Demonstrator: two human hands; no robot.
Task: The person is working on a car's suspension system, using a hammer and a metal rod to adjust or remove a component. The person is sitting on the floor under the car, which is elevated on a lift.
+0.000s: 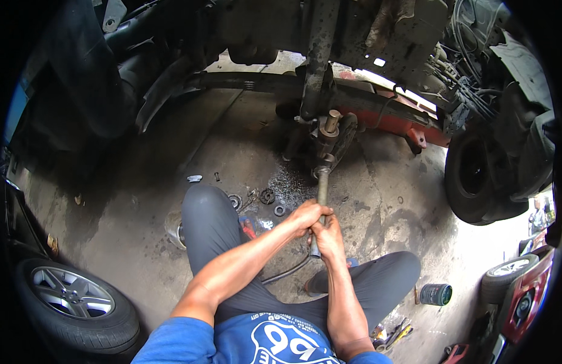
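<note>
Both my hands are wrapped around a long grey metal pipe (323,189) between my knees. My left hand (309,216) grips it higher up. Just below, close against it, my right hand (330,236) is closed on the same pipe. The pipe's near end pokes out below my fingers. Its far end meets a greasy metal hub and spindle assembly (329,134) at the end of a thick dark shaft (319,54) under the vehicle. Exactly how the pipe joins that assembly I cannot tell.
Loose rings and small parts (267,196) lie on the stained concrete ahead of my knees. A wheel (74,297) lies at the left. On the right are a dark can (435,294), hand tools (399,333) and a tyre (475,173). The vehicle's underbody hangs overhead.
</note>
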